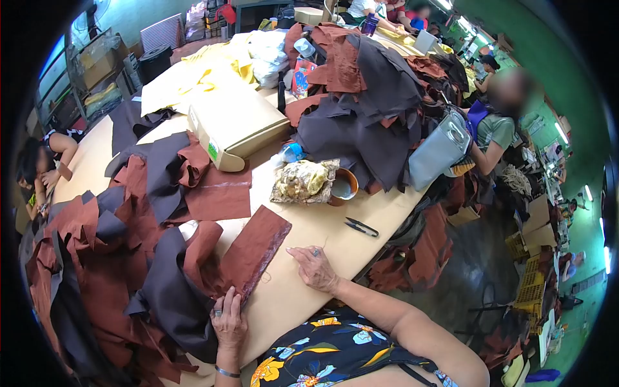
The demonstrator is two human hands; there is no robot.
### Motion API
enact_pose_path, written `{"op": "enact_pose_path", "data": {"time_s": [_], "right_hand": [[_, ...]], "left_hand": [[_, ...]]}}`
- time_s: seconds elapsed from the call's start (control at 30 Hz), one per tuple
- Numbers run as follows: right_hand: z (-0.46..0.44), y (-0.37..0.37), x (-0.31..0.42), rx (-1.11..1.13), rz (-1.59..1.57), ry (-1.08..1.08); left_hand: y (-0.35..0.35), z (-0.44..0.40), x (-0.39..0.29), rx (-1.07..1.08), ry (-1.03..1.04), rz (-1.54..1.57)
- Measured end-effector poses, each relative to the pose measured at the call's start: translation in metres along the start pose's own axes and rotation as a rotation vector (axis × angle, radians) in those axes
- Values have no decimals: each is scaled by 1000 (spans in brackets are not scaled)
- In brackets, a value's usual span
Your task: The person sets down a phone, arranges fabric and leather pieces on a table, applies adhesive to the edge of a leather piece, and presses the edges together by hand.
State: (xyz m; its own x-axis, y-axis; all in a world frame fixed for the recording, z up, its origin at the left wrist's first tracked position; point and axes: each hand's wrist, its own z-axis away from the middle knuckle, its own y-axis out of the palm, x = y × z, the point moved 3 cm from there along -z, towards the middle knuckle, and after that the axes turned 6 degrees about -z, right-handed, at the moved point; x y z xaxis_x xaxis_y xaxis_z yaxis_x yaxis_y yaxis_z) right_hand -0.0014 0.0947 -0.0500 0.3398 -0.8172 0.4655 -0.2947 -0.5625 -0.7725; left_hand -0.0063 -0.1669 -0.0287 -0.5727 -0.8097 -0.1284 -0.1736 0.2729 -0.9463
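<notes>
Near the counter's (282,311) near edge, the left hand (229,322) is touching the reddish-brown cloth (258,242); whether its grip is pinching cannot be told. The right hand (314,269) is resting, grip loosely open, with black snips (362,227) lying beyond.

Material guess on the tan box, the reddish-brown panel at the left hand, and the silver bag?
Box: matte cardboard, going by its folded flap. Panel: probably woven fabric, mostly dull, with stringy fraying at one edge. Bag: smooth and glossy from its highlights, maybe vinyl or faux leather; can't tell which.
</notes>
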Motion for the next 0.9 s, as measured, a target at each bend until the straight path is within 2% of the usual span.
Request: {"op": "enact_pose_path", "data": {"time_s": [0.53, 0.63, 0.77, 0.9], "right_hand": [[1, 2, -3, 18, -85, -31], [2, 2, -5, 24, -133, -38], [2, 2, -6, 17, -182, -96], [6, 7, -9, 67, -223, -89]], "left_hand": [[0, 2, -4, -33, -26, 15], [-3, 3, -9, -68, -60, -63], [3, 12, -11, -162, -183, -285], [4, 14, -6, -180, -431, -208]]}}
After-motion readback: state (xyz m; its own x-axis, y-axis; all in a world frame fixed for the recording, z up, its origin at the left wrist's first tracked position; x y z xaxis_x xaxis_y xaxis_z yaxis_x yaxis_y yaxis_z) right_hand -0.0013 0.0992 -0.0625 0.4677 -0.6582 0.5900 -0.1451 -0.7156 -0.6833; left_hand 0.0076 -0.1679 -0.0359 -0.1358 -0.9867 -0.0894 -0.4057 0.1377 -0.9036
